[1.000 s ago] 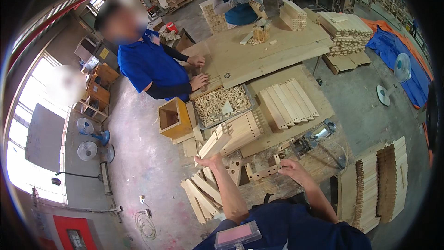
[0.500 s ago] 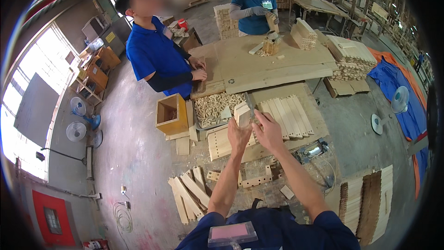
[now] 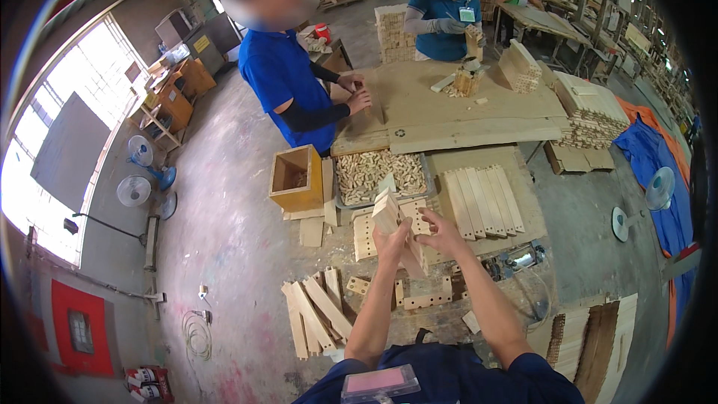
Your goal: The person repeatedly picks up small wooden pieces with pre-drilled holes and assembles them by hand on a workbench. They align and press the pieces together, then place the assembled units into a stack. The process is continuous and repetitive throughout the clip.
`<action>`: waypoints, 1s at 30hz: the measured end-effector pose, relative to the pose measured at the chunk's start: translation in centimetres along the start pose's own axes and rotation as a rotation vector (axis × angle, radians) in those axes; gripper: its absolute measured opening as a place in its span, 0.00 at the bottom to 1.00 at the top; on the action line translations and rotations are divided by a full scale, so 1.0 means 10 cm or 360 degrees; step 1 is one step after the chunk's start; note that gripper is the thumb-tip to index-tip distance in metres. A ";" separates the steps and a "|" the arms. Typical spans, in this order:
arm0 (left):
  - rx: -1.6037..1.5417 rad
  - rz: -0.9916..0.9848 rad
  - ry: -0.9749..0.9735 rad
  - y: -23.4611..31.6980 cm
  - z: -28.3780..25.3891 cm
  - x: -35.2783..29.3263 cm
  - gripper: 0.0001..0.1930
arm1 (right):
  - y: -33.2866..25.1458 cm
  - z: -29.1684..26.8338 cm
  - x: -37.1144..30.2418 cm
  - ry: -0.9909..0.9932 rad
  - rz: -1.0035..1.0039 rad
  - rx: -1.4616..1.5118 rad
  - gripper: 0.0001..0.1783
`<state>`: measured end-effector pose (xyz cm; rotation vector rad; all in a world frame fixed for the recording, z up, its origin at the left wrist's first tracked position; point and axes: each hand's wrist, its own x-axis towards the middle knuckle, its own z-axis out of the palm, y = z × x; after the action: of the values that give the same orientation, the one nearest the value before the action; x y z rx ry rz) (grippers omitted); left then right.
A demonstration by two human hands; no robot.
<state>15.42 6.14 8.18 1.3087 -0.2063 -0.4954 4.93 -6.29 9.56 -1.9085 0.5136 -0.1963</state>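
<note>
In front of me, my left hand (image 3: pixel 390 245) is closed around a small bundle of pale wooden slats (image 3: pixel 386 213), tilted with its upper end away from me. My right hand (image 3: pixel 443 238) is just right of the bundle, thumb and fingers apart; whether a fingertip touches the wood I cannot tell. Beneath my hands are pale boards with drilled holes (image 3: pixel 363 236). Just beyond, a grey tray (image 3: pixel 428 188) is heaped with small wooden dowels (image 3: pixel 374 173). Several slats (image 3: pixel 482 202) lie side by side to the right of the tray.
A yellow wooden box (image 3: pixel 293 198) stands left of the tray. Loose slats (image 3: pixel 314 314) and a drilled block (image 3: pixel 425 298) lie nearer me. A power tool (image 3: pixel 520 258) is at the right. Two people work at the cardboard-covered table (image 3: pixel 449 123). Stacked wood (image 3: pixel 591 116) stands far right.
The view has shifted, so the scene sits further right. My hands and the wooden bundle have come lower, nearer me. My right hand's fingers have spread beside the bundle.
</note>
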 end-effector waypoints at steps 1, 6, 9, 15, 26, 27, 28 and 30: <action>-0.0045 -0.0006 -0.0019 0.00 -0.03 -0.03 0.21 | 0.00 0.02 -0.04 -0.0098 0.0080 0.0042 0.48; -0.0198 -0.0036 -0.0092 -0.02 -0.07 -0.19 0.23 | 0.12 0.07 -0.17 -0.0348 0.0126 0.0003 0.58; -0.0287 0.0009 -0.0093 -0.04 -0.10 -0.23 0.26 | 0.15 0.16 -0.23 -0.0494 0.0139 0.0107 0.64; -0.0629 -0.0148 0.0063 -0.07 -0.11 -0.26 0.27 | 0.07 0.27 -0.32 -0.0454 0.0103 0.0088 0.68; -0.0955 -0.0532 0.0075 -0.26 -0.27 -0.29 0.28 | -0.03 0.34 -0.42 -0.0456 0.0218 -0.0219 0.65; -0.0998 -0.0534 0.0036 -0.25 -0.15 -0.28 0.29 | 0.11 0.28 -0.46 -0.0391 0.0185 -0.0244 0.65; -0.1033 -0.0553 -0.0020 -0.23 -0.06 -0.29 0.30 | 0.18 0.23 -0.47 -0.0334 0.0151 -0.0259 0.64; -0.1038 -0.0577 0.0008 -0.27 -0.25 -0.35 0.32 | 0.09 0.33 -0.50 -0.0409 0.0202 -0.0143 0.57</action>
<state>12.78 9.45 5.37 0.7029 0.1943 -0.7880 1.44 -1.55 7.99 -1.9453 0.4736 0.1557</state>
